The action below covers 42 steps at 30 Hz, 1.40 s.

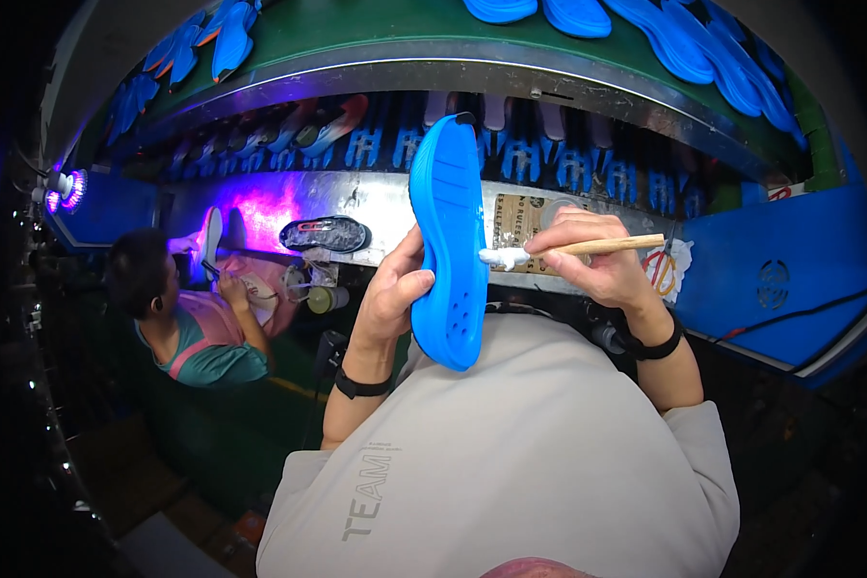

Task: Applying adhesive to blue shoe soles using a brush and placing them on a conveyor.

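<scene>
A worker in a light grey shirt (511, 433) holds a blue sole (448, 241) over a metal bench (395, 193) in a crowded shoe workshop, its long line running from twelve o'clock to six and its small holes toward six. The hands are apart: the left hand (395, 289), at eight o'clock of the sole, is clamped on its edge with the thumb across it, while the right hand (592, 255), at three, pinches a wooden-handled brush (621, 244) whose white tip meets the sole's outline; from where I stand, I cannot tell whether it touches. Across the bench's scuffed, silvery top, a dark shoe (326, 233) lies at nine o'clock, near a patch of violet glare, and printed cardboard (515, 222) sits partly behind the right hand. At twelve, beyond a packed row of shoes with blue parts (520, 162), runs a raised green belt (356, 24), carrying blue soles (679, 43) between one and two and more between ten and eleven. A lamp (65, 188) glows purple just past nine; below it, toward half past eight, a co-worker (202, 356) in teal and pink holds a pale sole (209, 241). A blue cabinet (771, 260) fills the room's side just past three.
</scene>
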Each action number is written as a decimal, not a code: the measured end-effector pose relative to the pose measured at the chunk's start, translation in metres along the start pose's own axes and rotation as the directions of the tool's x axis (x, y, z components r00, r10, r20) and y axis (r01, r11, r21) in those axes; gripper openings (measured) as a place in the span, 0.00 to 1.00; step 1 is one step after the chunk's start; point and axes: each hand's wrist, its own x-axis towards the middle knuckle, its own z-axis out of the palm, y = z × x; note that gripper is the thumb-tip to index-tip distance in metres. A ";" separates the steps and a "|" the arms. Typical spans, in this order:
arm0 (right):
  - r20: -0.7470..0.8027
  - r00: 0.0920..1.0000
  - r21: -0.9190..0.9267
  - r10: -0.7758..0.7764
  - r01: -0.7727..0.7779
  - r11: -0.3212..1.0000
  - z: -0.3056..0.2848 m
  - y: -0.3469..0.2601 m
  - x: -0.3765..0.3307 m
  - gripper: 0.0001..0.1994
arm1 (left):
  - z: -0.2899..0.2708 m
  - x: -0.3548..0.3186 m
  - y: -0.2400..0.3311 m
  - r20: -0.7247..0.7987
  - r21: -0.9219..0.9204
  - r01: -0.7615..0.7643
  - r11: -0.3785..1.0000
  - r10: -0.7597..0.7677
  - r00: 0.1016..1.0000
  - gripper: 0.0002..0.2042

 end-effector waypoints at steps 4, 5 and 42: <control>0.000 1.000 0.014 -0.022 0.022 1.000 0.002 -0.004 -0.002 0.06 | -0.003 0.000 0.001 0.003 0.020 0.006 1.000 -0.006 1.000 0.42; -0.002 1.000 0.017 -0.024 0.024 1.000 0.002 -0.005 -0.003 0.06 | -0.002 0.000 0.000 -0.001 0.005 0.003 1.000 -0.003 1.000 0.42; -0.436 0.845 0.179 0.308 -0.254 0.950 -0.003 0.038 -0.030 0.13 | -0.117 0.275 0.145 0.237 0.920 -0.388 0.051 0.715 0.657 0.16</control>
